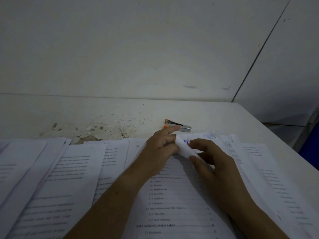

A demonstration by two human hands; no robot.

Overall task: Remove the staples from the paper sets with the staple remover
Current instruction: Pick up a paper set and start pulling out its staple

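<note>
Both hands are occupied: the top corner [183, 147] of the middle paper set [172, 195] is pinched and curled back between left hand [160, 149] and right hand [214, 163], probably to expose its staple. Ungripped, the staple remover [183, 126] is seen on the table [233, 121], just beyond the fingertips.

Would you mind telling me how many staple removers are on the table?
1. The staple remover lies on the table just beyond the papers, behind the left hand. Another could be hidden under them.
</note>
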